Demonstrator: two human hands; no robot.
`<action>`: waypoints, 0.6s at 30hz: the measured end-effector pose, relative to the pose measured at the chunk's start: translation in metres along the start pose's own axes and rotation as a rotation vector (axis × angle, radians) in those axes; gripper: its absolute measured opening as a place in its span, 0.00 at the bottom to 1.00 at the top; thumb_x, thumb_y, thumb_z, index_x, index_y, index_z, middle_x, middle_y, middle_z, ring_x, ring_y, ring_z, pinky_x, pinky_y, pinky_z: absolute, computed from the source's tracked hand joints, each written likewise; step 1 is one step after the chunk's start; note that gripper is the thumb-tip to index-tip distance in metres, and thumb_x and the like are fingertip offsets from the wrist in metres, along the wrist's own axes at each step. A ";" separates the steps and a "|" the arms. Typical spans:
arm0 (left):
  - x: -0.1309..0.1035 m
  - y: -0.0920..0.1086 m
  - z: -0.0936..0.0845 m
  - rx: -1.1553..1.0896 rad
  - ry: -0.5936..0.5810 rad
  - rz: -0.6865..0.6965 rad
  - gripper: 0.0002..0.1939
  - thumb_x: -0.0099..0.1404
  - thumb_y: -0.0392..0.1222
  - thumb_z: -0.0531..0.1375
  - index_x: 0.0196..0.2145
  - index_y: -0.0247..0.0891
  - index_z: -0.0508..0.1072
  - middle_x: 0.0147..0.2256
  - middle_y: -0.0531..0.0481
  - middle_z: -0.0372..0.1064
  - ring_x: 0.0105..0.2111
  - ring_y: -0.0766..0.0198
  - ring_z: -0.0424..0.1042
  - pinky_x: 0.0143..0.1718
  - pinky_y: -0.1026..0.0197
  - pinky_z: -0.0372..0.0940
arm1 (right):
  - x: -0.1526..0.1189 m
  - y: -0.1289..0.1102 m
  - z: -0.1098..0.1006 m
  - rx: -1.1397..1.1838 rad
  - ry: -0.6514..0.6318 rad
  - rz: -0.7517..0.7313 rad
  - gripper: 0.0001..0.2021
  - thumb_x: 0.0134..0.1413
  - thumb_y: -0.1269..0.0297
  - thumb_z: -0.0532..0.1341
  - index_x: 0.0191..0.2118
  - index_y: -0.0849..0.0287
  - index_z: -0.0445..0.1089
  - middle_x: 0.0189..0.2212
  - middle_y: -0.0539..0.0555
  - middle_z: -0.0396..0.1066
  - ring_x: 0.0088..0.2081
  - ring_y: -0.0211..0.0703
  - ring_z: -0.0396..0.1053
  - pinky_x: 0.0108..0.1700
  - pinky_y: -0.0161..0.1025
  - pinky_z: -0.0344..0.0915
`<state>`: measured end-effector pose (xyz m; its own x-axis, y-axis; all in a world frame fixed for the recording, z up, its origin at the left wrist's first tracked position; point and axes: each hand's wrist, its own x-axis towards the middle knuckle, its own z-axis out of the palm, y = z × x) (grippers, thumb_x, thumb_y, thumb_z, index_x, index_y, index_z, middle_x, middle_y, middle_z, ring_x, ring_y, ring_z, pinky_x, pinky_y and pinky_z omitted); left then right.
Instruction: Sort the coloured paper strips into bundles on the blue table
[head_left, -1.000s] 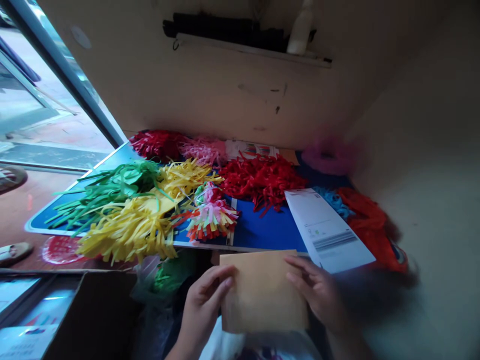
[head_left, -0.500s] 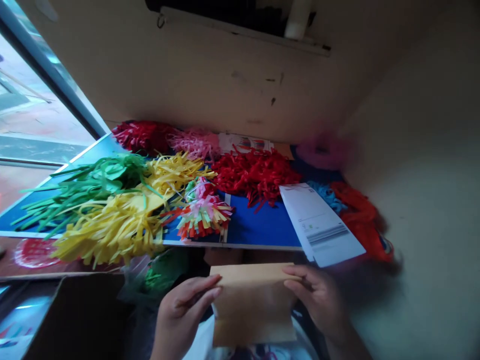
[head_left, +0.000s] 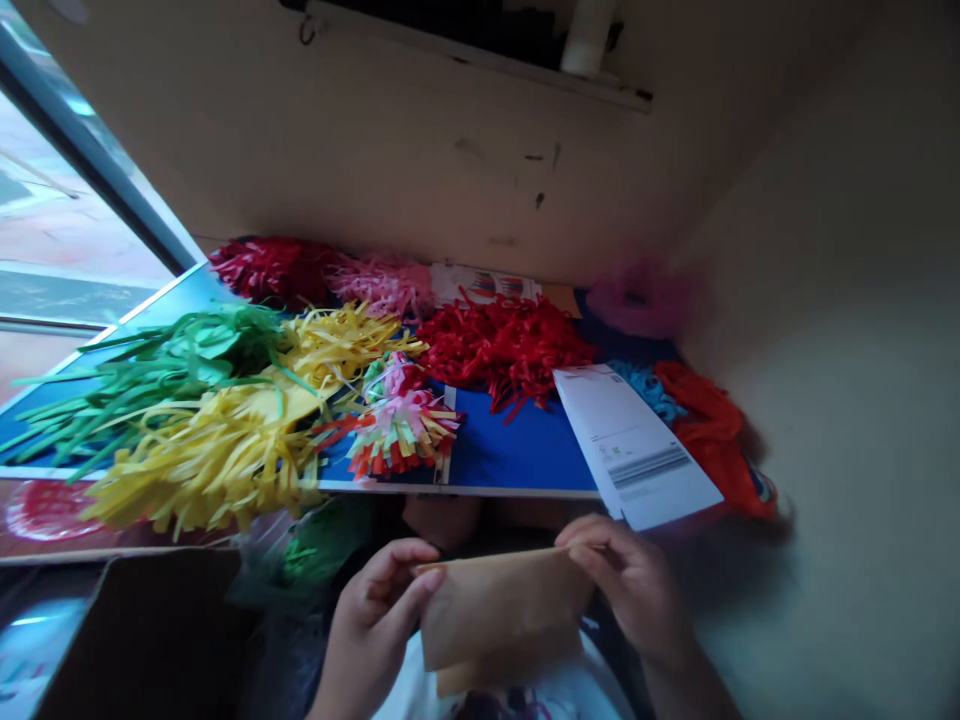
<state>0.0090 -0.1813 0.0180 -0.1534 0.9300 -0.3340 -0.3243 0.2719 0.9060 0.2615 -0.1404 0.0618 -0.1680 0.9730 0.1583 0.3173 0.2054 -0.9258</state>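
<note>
A brown paper sheet (head_left: 506, 605) is held below the table's near edge, a lower flap of it showing underneath. My left hand (head_left: 382, 620) pinches its upper left corner between thumb and fingers. At the upper right corner, my right hand (head_left: 626, 590) grips it the same way. Beyond the hands, a white printed sheet (head_left: 637, 445) overhangs the edge of the blue table (head_left: 525, 455). A multicoloured fringed paper bunch (head_left: 405, 425) lies to its left.
Yellow strips (head_left: 217, 455), green strips (head_left: 172, 365) and red strips (head_left: 510, 345) are spread over the table. Orange material (head_left: 709, 435) lies at its right end. A dark open box (head_left: 150, 630) stands at the lower left, and a shelf (head_left: 480, 55) is on the wall.
The brown paper has tilted, its left side now lower than its right, and its upper part hangs over the lower flap. Both hands still hold its corners. The view has shifted slightly.
</note>
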 end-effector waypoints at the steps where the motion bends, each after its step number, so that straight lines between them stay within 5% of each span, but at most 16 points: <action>1: -0.001 0.000 0.003 -0.043 0.016 -0.022 0.19 0.48 0.50 0.72 0.34 0.37 0.77 0.25 0.51 0.74 0.25 0.65 0.71 0.26 0.68 0.66 | 0.000 0.000 0.000 -0.014 0.021 0.005 0.08 0.59 0.61 0.62 0.30 0.54 0.74 0.32 0.51 0.76 0.35 0.43 0.73 0.37 0.35 0.70; 18: -0.009 -0.004 0.007 -0.122 0.052 -0.093 0.14 0.43 0.46 0.74 0.25 0.36 0.82 0.24 0.45 0.77 0.25 0.64 0.71 0.27 0.66 0.65 | -0.010 0.016 -0.007 0.089 0.046 0.079 0.04 0.54 0.61 0.65 0.33 0.54 0.76 0.35 0.56 0.75 0.39 0.48 0.73 0.39 0.39 0.72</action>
<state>0.0179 -0.1889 0.0194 -0.1651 0.8873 -0.4306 -0.4499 0.3208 0.8335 0.2748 -0.1465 0.0474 -0.1022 0.9900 0.0977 0.2437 0.1201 -0.9624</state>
